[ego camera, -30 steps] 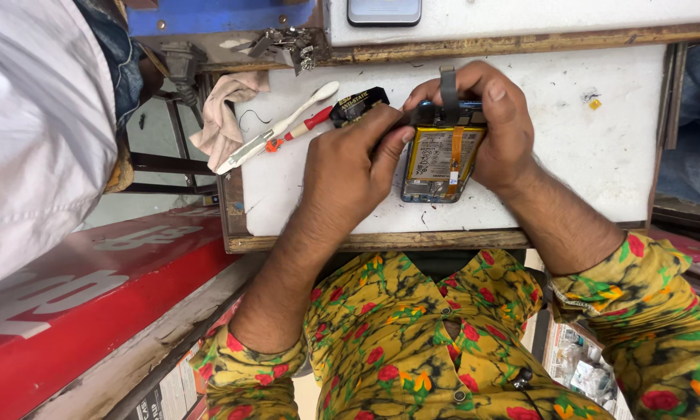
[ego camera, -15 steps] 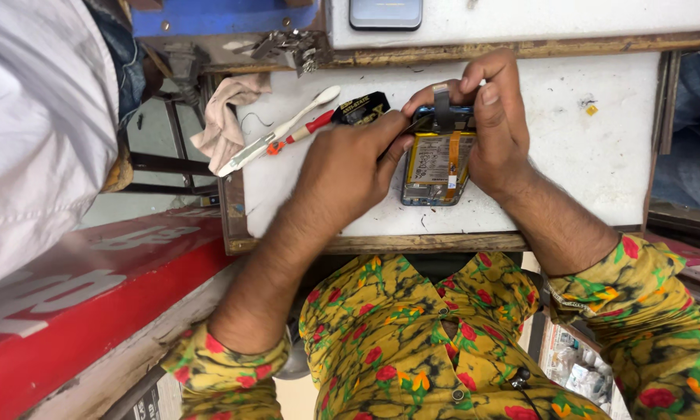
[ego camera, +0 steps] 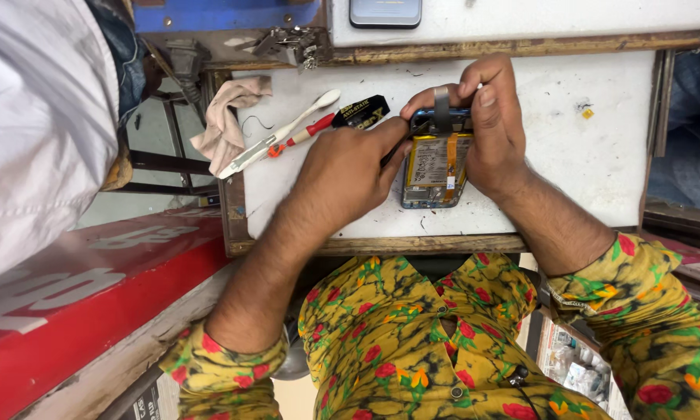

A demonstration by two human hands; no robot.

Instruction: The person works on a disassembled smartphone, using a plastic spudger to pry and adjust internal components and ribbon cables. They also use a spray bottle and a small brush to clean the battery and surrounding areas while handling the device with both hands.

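Note:
An opened phone [ego camera: 434, 175] lies back-up on the white worktop [ego camera: 583, 163], its battery and an orange strip showing. My left hand [ego camera: 348, 167] curls against the phone's left edge, fingertips at the upper corner. My right hand [ego camera: 491, 132] grips the phone's right side and top. Its thumb and forefinger press around a grey flat strip [ego camera: 441, 109] that stands up from the phone's top end. Whether my left hand also holds a thin tool is hidden by its fingers.
Left of the hands lie a white toothbrush [ego camera: 276, 145], a red-handled screwdriver [ego camera: 302, 134], a black tool [ego camera: 362, 113] and a pink cloth [ego camera: 225, 124]. Another phone [ego camera: 385, 11] rests at the back. A person in a white shirt [ego camera: 31, 132] stands left, above a red board [ego camera: 78, 311].
My right hand has slid up over the phone's top end, its fingers now closing around the grey strip. My left hand stays at the phone's left edge.

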